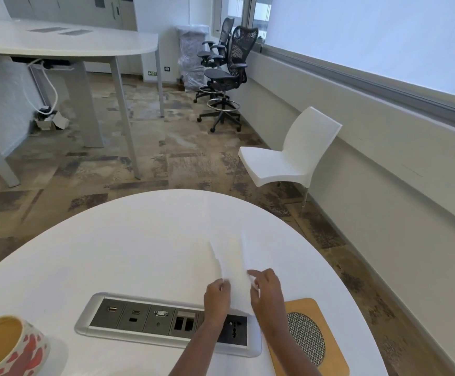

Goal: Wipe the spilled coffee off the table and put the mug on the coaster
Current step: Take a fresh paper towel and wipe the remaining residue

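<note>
A white paper napkin (233, 270) is held up between both hands above the white table (139, 240). My left hand (216, 297) pinches its left edge and my right hand (265, 291) pinches its right edge. The mug (9, 346), white with red patches and a yellow inside, stands at the table's near left corner, partly cut off by the frame. The coaster (306, 335), a tan wooden square with a round metal mesh centre, lies at the near right, beside my right forearm. No coffee spill shows on the table.
A recessed socket panel (150, 320) with power and data ports sits in the table below my hands. Past the table's far edge stand a white plastic chair (288, 156), two black office chairs (226, 74) and another white table (63, 39).
</note>
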A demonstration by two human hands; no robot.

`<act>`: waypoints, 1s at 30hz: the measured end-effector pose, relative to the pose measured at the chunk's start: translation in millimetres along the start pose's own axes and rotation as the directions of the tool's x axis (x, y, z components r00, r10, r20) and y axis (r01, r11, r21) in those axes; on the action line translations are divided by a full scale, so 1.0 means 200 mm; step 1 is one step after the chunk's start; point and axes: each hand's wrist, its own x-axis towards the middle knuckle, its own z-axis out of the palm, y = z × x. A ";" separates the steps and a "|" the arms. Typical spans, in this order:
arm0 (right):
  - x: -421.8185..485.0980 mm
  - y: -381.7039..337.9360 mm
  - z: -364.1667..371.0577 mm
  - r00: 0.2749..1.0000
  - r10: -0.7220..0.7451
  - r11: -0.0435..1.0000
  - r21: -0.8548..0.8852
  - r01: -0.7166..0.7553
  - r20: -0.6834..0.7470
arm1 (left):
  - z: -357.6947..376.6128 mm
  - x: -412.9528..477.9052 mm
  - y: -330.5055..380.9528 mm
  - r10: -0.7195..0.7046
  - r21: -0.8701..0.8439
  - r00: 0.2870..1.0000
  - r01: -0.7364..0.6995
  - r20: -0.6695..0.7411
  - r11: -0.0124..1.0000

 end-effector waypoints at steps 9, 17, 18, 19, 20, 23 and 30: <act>-0.23 -0.18 -0.07 0.935 -0.349 0.934 -0.106 0.341 -0.061 | -0.10 -0.23 0.02 -0.092 -0.282 0.977 0.144 0.191 0.949; -0.54 -0.21 -0.18 0.859 -0.511 0.858 -0.087 0.507 -0.035 | -0.20 -0.50 -0.07 -0.052 -0.372 0.984 0.113 0.169 0.921; -0.58 -0.20 -0.20 0.844 -0.536 0.843 -0.056 0.535 -0.018 | -0.20 -0.55 -0.08 -0.035 -0.369 0.985 0.096 0.170 0.924; -0.62 -0.19 -0.23 0.839 -0.544 0.839 -0.009 0.544 0.004 | -0.21 -0.58 -0.09 -0.013 -0.370 0.985 0.078 0.175 0.926; -0.66 -0.18 -0.25 0.850 -0.527 0.849 0.049 0.525 0.023 | -0.22 -0.62 -0.10 0.007 -0.370 0.984 0.061 0.180 0.927; -0.77 -0.14 -0.32 0.944 -0.331 0.903 0.285 0.322 -0.016 | -0.25 -0.74 -0.13 0.012 -0.373 0.982 0.060 0.188 0.926; -0.93 -0.14 -0.50 0.707 0.407 0.321 0.634 -0.704 0.579 | -0.33 -1.01 -0.23 0.049 -0.365 0.945 0.076 0.323 0.928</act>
